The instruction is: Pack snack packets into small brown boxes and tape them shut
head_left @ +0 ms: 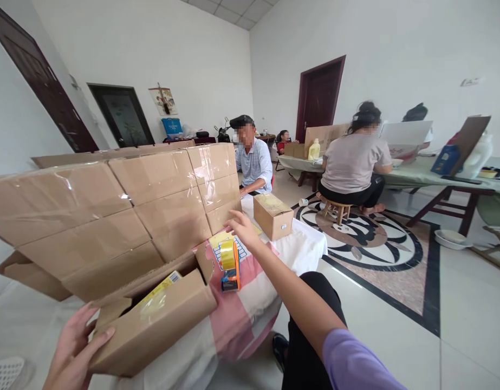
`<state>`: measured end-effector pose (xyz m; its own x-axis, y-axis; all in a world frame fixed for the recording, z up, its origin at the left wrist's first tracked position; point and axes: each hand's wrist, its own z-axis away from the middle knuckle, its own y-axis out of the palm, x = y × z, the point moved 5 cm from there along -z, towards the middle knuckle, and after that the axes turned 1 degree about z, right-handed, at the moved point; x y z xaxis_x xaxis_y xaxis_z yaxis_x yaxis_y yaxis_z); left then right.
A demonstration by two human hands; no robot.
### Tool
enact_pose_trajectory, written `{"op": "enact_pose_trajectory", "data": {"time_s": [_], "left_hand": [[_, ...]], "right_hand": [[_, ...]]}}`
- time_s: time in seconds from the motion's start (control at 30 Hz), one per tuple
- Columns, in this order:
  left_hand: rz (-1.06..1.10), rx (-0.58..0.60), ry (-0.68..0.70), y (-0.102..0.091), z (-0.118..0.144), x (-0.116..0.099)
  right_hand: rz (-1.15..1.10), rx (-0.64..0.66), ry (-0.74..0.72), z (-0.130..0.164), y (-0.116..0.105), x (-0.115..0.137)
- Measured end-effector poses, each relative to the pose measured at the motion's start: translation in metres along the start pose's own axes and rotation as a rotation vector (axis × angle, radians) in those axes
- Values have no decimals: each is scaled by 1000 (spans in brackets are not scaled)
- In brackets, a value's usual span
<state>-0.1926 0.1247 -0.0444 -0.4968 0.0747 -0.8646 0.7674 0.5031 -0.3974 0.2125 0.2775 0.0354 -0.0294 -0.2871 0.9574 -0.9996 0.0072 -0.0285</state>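
At the lower left, my left hand (77,344) grips the near left end of an open cardboard box (160,325), thumb along its front side. Inside the box part of a yellow item with a barcode (162,287) shows; the rest of it is hidden. My right hand (244,230) is stretched out with fingers apart and nothing in them, just above and behind an orange tape dispenser (232,271). That dispenser carries a roll of yellowish tape and stands on the pink and white table cloth (250,303), at the open box's right end.
A tall stack of taped cardboard boxes (160,195) rises behind the open box. One closed box (273,215) sits at the table's far right corner. Across from me sits a person in a cap (253,157). Another person on a stool (351,149) works at a green-covered table (420,176).
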Motion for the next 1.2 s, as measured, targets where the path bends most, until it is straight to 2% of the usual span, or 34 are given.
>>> {"op": "enact_pose_trajectory", "data": {"time_s": [0.1, 0.33, 0.43, 0.53, 0.57, 0.63, 0.73, 0.8, 0.87, 0.93, 0.97, 1.03, 1.1, 1.2], "left_hand": [[128, 71, -69, 1, 3, -2], [28, 97, -111, -1, 7, -18], [-169, 152, -69, -7, -4, -34], [-582, 221, -51, -5, -14, -62], [-721, 234, -25, 0, -14, -72], [-850, 272, 114, 19, -9, -94], [-808, 283, 365, 52, 12, -117], [-794, 204, 482, 63, 27, -125], [-831, 55, 546, 61, 37, -131], [-868, -59, 562, 53, 42, -136], [-880, -69, 561, 51, 43, -137], [-881, 15, 573, 51, 43, -136], [-869, 96, 621, 52, 45, -135], [-841, 50, 778, 47, 53, -140]], "right_hand": [[60, 104, -35, 8, 14, 0], [266, 391, -143, 51, 51, -21], [337, 430, -200, 65, 55, -22], [388, 380, -255, 66, 45, -16], [406, 336, -259, 63, 38, -15], [445, 232, -238, 54, 20, -13], [500, 107, -155, 39, -7, -20], [547, 51, -77, 31, -21, -30], [594, 21, -9, 29, -28, -41], [620, 11, 11, 33, -26, -46], [619, 15, -6, 37, -21, -46], [595, 46, -76, 47, -7, -39], [520, 150, -205, 58, 12, -26], [312, 397, -461, 77, 42, -7]]}}
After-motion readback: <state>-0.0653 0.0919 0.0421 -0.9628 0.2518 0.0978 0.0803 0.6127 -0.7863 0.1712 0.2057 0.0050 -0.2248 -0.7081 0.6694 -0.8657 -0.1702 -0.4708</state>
